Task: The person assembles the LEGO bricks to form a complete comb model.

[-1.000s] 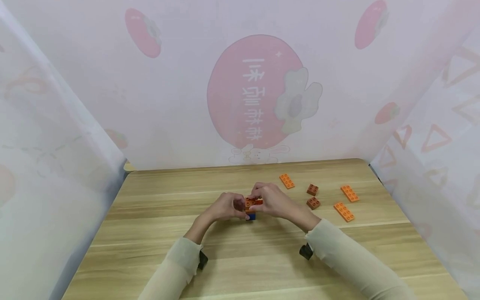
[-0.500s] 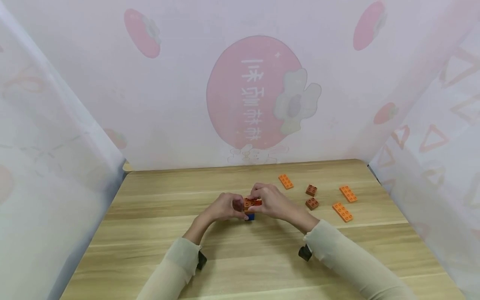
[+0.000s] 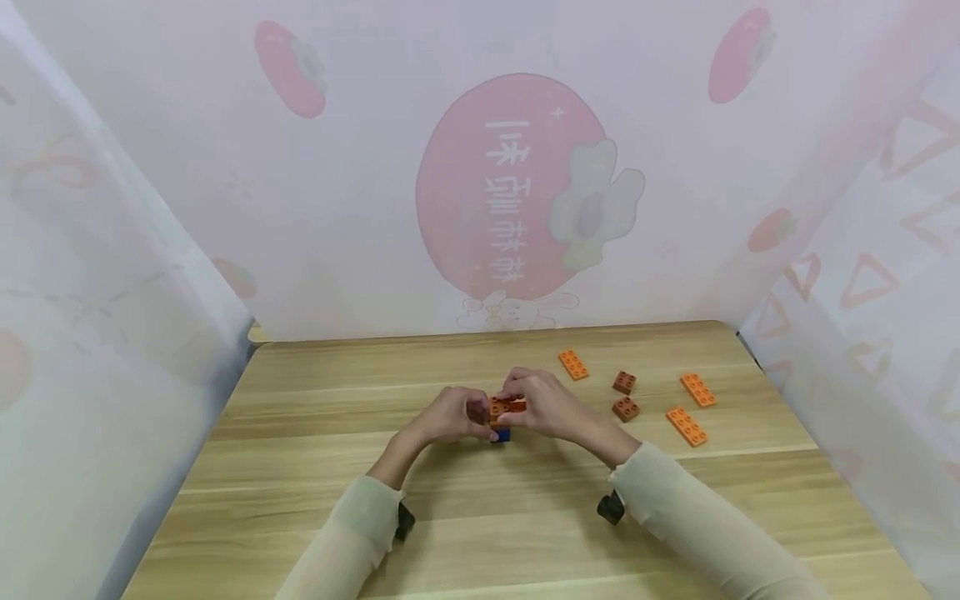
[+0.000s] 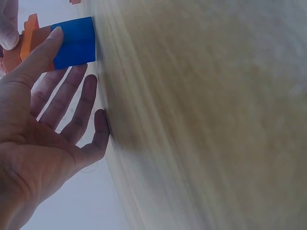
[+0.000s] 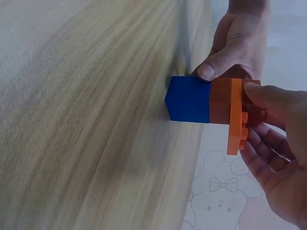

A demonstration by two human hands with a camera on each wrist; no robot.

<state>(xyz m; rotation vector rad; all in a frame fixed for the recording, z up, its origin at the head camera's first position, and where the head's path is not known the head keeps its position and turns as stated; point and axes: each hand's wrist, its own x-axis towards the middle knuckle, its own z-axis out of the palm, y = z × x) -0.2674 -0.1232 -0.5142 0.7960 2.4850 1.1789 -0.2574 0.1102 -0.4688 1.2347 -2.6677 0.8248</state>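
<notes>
A small stack of toy building bricks stands on the table between both hands. Its base is a blue block [image 5: 189, 100], with a brown brick [image 5: 220, 103] on it. An orange plate [image 5: 234, 136] follows, jutting out to one side with studs showing, and another brown brick [image 4: 11, 60] tops the stack. My left hand [image 3: 452, 415] pinches the lower stack, thumb across the blue block and the lower brown brick, its other fingers spread behind. At the top, my right hand [image 3: 551, 406] pinches the upper brown brick between thumb and fingers.
Right of the hands lie two loose brown bricks, one farther back [image 3: 624, 382] and one nearer [image 3: 626, 408]. Three orange plates lie around them: one toward the back [image 3: 573, 364], two on the far right [image 3: 698, 390]. A pale printed curtain [image 3: 360, 250] borders the wooden table [image 3: 315, 450].
</notes>
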